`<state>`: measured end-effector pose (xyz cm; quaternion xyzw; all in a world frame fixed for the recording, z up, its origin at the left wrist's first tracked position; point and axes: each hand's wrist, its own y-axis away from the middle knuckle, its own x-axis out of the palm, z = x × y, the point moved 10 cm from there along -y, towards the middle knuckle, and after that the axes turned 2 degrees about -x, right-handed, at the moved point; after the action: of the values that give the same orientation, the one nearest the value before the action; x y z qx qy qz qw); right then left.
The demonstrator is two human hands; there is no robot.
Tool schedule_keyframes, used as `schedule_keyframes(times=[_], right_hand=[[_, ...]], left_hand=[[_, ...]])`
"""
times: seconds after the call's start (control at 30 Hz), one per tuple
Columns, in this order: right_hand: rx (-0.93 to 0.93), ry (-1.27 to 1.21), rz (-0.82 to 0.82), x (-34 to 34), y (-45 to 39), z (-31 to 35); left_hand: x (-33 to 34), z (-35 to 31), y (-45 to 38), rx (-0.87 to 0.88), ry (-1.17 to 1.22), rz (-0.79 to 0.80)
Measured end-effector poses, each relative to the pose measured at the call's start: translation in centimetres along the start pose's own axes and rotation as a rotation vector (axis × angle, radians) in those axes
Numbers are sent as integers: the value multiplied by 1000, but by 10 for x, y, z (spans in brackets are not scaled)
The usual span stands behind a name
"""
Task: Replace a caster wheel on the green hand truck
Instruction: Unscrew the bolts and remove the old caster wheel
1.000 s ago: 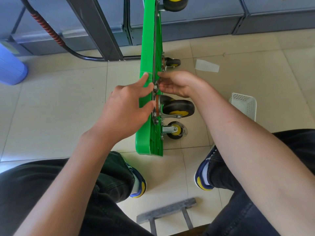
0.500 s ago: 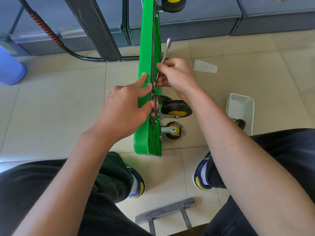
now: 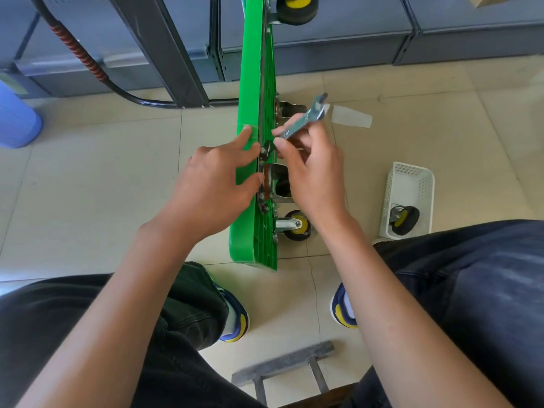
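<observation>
The right hand (image 3: 312, 169) has swung the wrench (image 3: 303, 120) outward from the truck (image 3: 253, 225), pinching it. The left hand (image 3: 215, 184), fingers spread, braces the deck; probably a bolt mid-turn.

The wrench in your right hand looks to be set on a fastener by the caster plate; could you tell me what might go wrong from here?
1. The right hand holds the wrench only near its working end, so it may slip off the fastener and knock the fingers against the caster plate.
2. The green hand truck stands on its edge, steadied only by the left hand; a hard pull could tip it.
</observation>
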<state>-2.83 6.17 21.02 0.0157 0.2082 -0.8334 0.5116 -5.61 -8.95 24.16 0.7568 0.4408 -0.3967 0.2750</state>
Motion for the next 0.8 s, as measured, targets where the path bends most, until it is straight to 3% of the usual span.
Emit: schedule_keyframes(times=[0.37, 0.67, 0.8], right_hand=[[-174, 76, -40, -4, 42, 2], [163, -281, -273, -27, 20, -30], [347, -333, -284, -28, -8, -58]], left_hand=[[1, -1, 1, 11, -21, 18], [1, -1, 3, 2, 5, 24], [1, -1, 2, 5, 1, 18]])
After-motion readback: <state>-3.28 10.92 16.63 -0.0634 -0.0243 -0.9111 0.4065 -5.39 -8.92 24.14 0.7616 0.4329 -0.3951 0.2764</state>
